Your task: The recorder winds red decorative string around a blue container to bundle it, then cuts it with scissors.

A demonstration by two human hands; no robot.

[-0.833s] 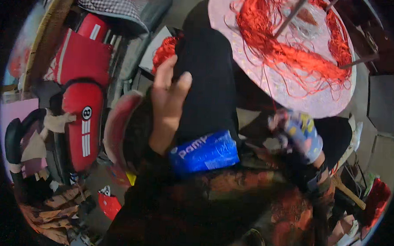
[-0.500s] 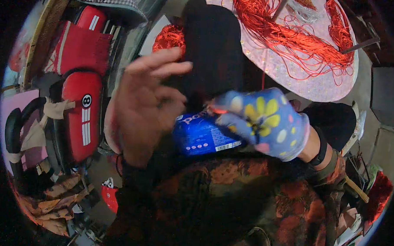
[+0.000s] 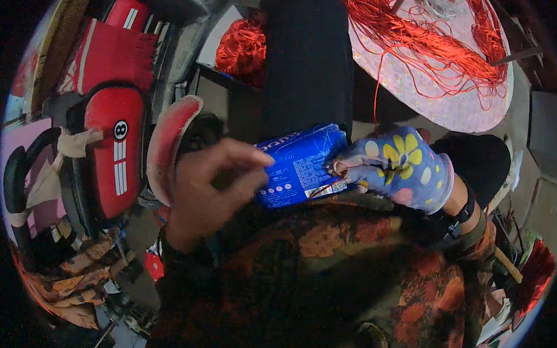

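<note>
shifts the gloved right hand (image 3: 401, 169) off the middle of the blue plastic-wrapped package (image 3: 303, 162) to its right edge, and brings the bare left hand (image 3: 207, 190) down to its left end, curling fingers spread wide a moment ago. pinches right fingertips together, seemingly on the red cord (image 3: 375, 104), though too small to be certain; holds left thumb and forefinger apart, blurred, with nothing evident between. leaves the package on the lap, against the black trouser leg (image 3: 307, 58). still trails cord from the pink round table (image 3: 477, 119). seems to set both hands close around the cord's near end.
</note>
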